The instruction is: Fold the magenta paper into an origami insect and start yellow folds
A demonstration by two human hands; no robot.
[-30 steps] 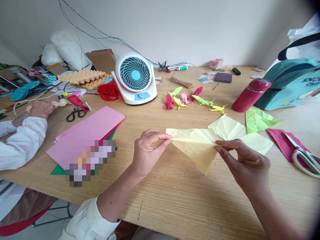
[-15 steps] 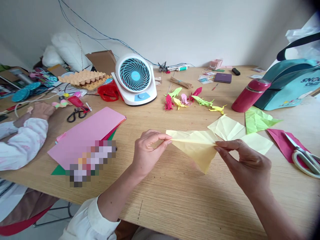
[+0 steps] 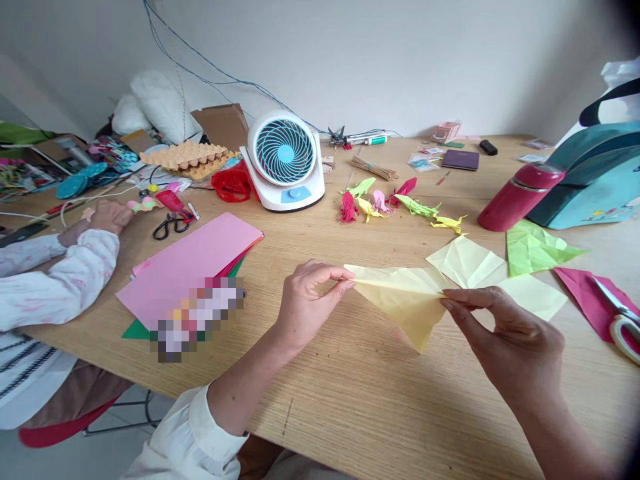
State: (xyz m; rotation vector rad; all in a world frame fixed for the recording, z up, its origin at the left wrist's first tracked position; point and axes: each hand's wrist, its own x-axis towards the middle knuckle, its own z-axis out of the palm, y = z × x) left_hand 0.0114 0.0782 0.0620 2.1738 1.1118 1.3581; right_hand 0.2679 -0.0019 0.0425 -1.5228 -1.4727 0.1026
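A pale yellow sheet of origami paper (image 3: 407, 297), creased and folded along its upper edge, hangs above the table with one corner pointing down. My left hand (image 3: 313, 303) pinches its left end between thumb and fingertips. At the right end, my right hand (image 3: 510, 337) pinches the fold the same way. Behind my right hand lie a creased pale yellow sheet (image 3: 467, 262) and another pale sheet (image 3: 537, 297). A creased lime-green sheet (image 3: 537, 248) is farther back. Several folded paper figures (image 3: 379, 202) in pink, red, green and yellow lie beyond the held paper.
White-handled scissors (image 3: 623, 327) rest on a magenta sheet (image 3: 583, 293) at right. A red flask (image 3: 520, 197) and a teal bag (image 3: 585, 180) stand behind. A white fan (image 3: 287, 160) is at the back. Pink paper (image 3: 195, 260) and another person's hand (image 3: 113, 215) are left.
The whole view has shifted, so everything sits a little farther right in the picture. Both hands keep their pinch on the yellow paper, which hangs much as before.
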